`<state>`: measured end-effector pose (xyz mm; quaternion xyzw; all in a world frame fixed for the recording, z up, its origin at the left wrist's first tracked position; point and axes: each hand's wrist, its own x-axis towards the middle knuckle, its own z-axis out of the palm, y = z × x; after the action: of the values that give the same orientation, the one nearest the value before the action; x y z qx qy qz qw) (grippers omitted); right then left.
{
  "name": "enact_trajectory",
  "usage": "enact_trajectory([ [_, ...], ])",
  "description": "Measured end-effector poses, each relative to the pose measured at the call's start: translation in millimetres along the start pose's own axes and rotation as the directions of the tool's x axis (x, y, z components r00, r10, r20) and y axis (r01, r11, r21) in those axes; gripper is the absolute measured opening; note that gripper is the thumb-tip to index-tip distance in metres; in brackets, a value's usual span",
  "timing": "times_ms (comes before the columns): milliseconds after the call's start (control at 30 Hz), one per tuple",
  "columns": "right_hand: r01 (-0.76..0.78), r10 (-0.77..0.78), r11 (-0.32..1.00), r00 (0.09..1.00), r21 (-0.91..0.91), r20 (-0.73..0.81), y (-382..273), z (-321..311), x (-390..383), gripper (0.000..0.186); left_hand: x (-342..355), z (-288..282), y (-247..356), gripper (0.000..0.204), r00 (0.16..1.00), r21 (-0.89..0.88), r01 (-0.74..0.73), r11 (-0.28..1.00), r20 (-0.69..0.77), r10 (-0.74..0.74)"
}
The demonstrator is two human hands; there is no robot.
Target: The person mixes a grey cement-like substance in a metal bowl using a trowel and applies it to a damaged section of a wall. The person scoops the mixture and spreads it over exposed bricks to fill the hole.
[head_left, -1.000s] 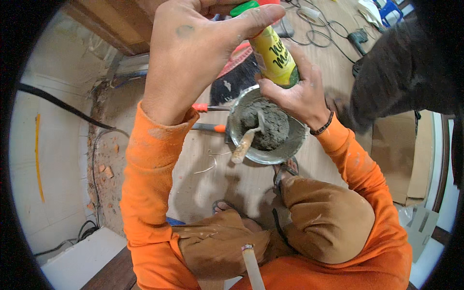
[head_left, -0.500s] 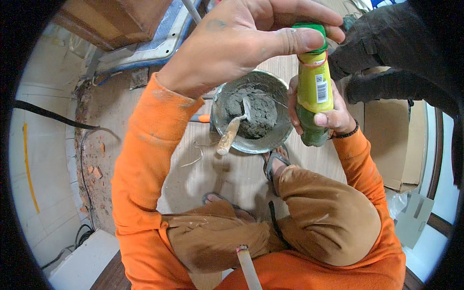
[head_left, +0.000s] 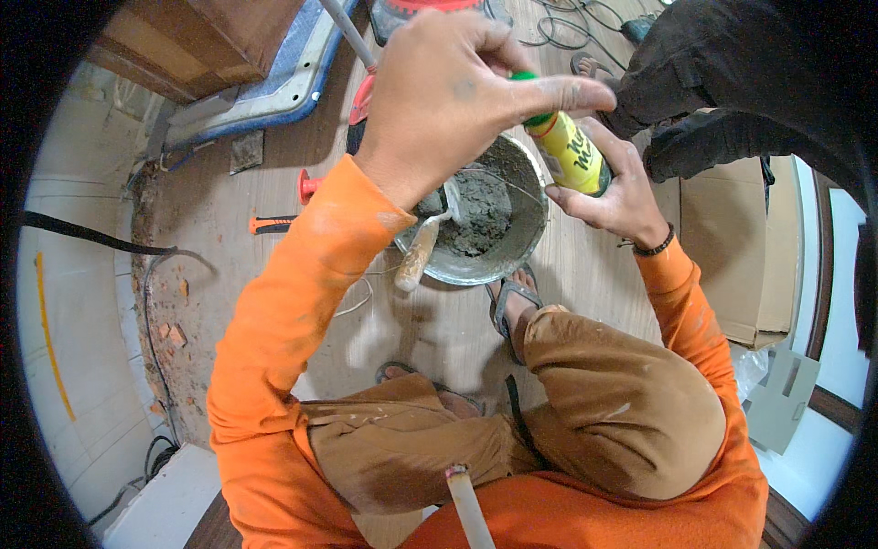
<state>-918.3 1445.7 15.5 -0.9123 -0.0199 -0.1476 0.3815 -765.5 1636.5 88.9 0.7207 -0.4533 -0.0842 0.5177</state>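
My right hand [head_left: 629,188] is wrapped round a small green bottle with a yellow label [head_left: 572,151], held tilted above the bucket. At its upper end, my left hand [head_left: 457,101] closes thumb and fingers about the green cap [head_left: 541,118]; the thumb hides part of it. Below both hands stands a round bucket [head_left: 464,277] with wet grey mortar [head_left: 489,215] inside. A trowel [head_left: 421,252] rests in the mortar, its worn wooden handle over the near rim. A cigarette with a burnt tip [head_left: 470,506] juts up at the lower middle.
Someone in dark trousers [head_left: 722,69] is at the upper right, above a cardboard box [head_left: 722,256]. Left of the bucket lie an orange-and-black tool handle [head_left: 271,224] and a red tool part [head_left: 308,187]. Brick rubble [head_left: 172,335] and a black cable [head_left: 101,236] run along the left wall.
The bottle has gone from nearly upright to tilted, its base lower right and cap upper left. It has moved up and left with my right hand. My left hand has shifted slightly left.
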Motion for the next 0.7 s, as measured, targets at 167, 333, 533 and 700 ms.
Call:
enact_trajectory([
  [167, -0.073, 0.077, 0.996, 0.994, -0.055, 0.082, 6.7, 3.8, -10.6, 0.063, -7.9, 24.8, -24.7, 0.036, 0.992, 0.243, -0.02, 0.97, -0.116, 0.05],
  [333, -0.159, 0.152, 0.98, 0.986, 0.121, 0.066, 3.3, 12.4, -9.9, 0.063, -3.1, 23.2, -31.7, 0.024, 0.974, -0.035, -0.226, 0.974, -0.011, 0.225],
  [533, -0.151, 0.143, 0.986, 0.985, 0.076, 0.099, 14.6, 6.5, -9.4, 0.065, -7.5, 7.1, -49.3, 0.031, 0.947, -0.18, -0.229, 0.957, 0.185, 0.262],
  [700, -0.114, 0.125, 0.99, 0.983, -0.088, 0.133, 27.4, 5.1, -14.8, 0.066, -9.7, 9.3, -45.1, 0.026, 0.96, 0.091, -0.17, 0.981, 0.239, 0.144],
])
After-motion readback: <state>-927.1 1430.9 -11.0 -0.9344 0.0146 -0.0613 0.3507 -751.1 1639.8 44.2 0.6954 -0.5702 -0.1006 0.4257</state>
